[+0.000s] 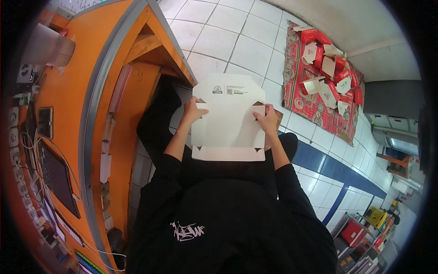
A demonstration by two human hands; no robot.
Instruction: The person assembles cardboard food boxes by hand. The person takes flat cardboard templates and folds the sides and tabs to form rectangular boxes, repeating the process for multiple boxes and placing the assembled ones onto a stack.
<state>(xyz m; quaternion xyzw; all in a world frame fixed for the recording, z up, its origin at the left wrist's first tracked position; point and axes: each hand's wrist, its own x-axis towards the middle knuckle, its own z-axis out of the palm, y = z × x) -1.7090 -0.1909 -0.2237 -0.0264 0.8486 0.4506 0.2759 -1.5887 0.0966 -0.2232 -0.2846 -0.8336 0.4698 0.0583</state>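
A flat white die-cut cardboard box blank (228, 125) lies across my lap, with small dark print and a square code near its far end. My left hand (194, 111) grips its left edge at a side flap, thumb on top and fingers beneath. At the right edge, my right hand (267, 119) pinches the matching flap the same way. Both side flaps are bent inward a little. The near strip of the blank is creased along a fold line. Fingers under the cardboard are hidden.
An orange workbench (114, 182) with a grey edge stands close on my left, bearing a phone (45, 122), a black tablet (59, 178) and cables. On the tiled floor at far right, several red-and-white boxes (328, 68) lie on a patterned red mat (301, 107). A metal rack (360, 237) stands at lower right.
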